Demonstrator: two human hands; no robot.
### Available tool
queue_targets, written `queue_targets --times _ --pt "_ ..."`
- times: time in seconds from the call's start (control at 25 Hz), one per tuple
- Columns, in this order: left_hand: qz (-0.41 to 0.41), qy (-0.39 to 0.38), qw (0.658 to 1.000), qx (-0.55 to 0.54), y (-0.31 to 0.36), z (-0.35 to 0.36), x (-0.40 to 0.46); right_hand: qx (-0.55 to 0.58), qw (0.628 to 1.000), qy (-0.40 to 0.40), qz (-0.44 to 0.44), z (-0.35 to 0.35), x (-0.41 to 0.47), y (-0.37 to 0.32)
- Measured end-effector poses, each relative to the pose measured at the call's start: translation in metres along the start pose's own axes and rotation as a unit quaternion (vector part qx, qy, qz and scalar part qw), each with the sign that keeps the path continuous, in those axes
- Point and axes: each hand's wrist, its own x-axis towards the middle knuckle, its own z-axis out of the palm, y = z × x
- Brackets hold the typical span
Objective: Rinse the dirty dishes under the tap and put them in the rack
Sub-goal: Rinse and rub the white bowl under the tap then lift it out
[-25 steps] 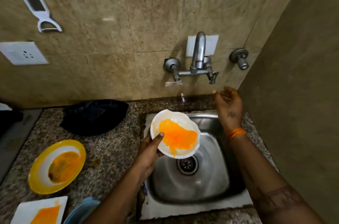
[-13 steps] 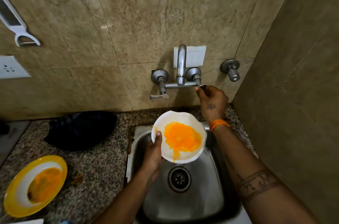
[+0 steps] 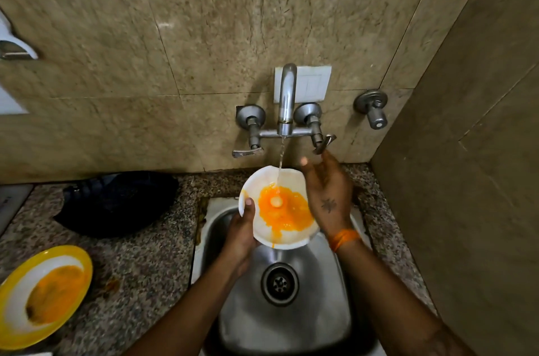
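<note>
Left hand (image 3: 239, 239) grips bowl (image 3: 262, 227) rim at frame centre, bowl tilted, mouth up under tap (image 3: 287, 98); right hand (image 3: 328, 198) open.

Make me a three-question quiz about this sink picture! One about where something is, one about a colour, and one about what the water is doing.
1. Where is the yellow plate?
A. in the sink
B. on the counter left of the sink
C. on the wall

2. What colour is the mess in the white bowl?
A. green
B. orange
C. blue

3. What is the tap doing?
A. running onto the bowl
B. dry
C. spraying the wall

Answers: B, it lies on the speckled counter; B, an orange smear covers the bowl's inside; A, a thin stream lands in the bowl held by the left hand.
</note>
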Motion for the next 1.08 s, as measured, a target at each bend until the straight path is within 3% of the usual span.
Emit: queue_targets --times 0.08,0.16,0.2,0.24,0.36,0.56,0.68,0.76,0.88,1.0,1.08 --pt "-0.006 -0.003 1.0 -0.008 0.002 0.001 0.004 -0.105 0.981 -0.153 -0.061 -0.002 -0.044 -0.001" --pt "-0.003 -0.004 1.0 -0.004 0.003 0.0 0.007 -0.244 0.897 -0.335 -0.151 -0.003 -0.07 0.006" --pt "0.0 -0.006 1.0 -0.006 0.003 0.0 0.008 -0.306 0.855 -0.381 -0.172 -0.003 -0.074 0.012" --pt "0.0 0.001 1.0 0.001 0.004 0.003 0.007 -0.349 0.834 -0.396 -0.162 -0.002 -0.07 0.018" --pt "-0.017 0.009 1.0 0.02 0.005 0.017 0.003 -0.395 0.827 -0.388 -0.098 0.015 -0.035 0.028" --pt "0.017 0.067 0.994 0.089 0.024 0.008 0.013 -0.261 0.818 -0.479 -0.184 0.016 -0.057 0.011" --pt "0.002 0.032 0.997 0.066 0.026 -0.008 0.015 -0.379 0.799 -0.418 -0.206 -0.008 -0.046 0.029" --pt "-0.017 0.004 0.998 0.057 0.017 0.001 0.008 -0.397 0.81 -0.401 -0.159 0.003 -0.025 0.031" --pt "0.025 0.01 0.997 0.079 0.012 0.011 0.01 -0.267 0.846 -0.436 -0.148 0.033 -0.033 0.015" --pt "0.045 0.051 0.991 0.119 0.027 -0.002 0.017 -0.203 0.826 -0.494 -0.18 0.01 -0.065 0.01" --pt "0.037 0.072 0.992 0.101 0.025 -0.012 0.021 -0.287 0.804 -0.468 -0.231 -0.014 -0.055 0.034"
